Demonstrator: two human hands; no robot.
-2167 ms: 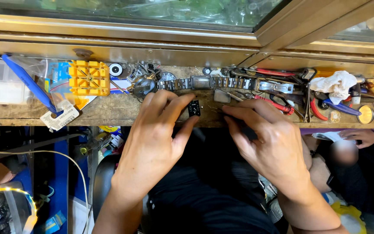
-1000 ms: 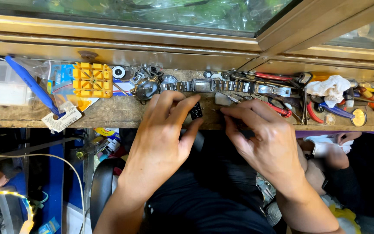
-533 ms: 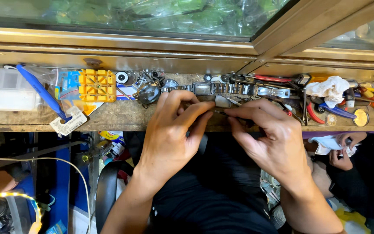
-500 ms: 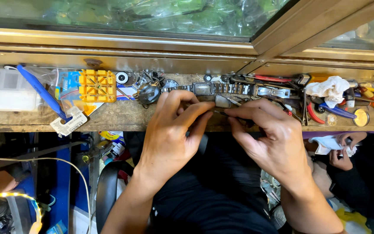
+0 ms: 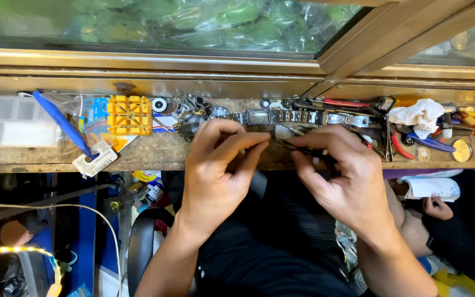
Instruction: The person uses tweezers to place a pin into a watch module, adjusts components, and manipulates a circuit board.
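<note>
Tweezers (image 5: pixel 298 149) between both hands (metal watch (image 5: pixel 259 116) just behind, cluttered bench (image 5: pixel 155 151))

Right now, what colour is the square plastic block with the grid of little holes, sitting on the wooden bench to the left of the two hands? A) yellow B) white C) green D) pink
A: the square plastic grid block on the wooden bench is bright yellow, lying well left of the left hand and right hand.
</note>
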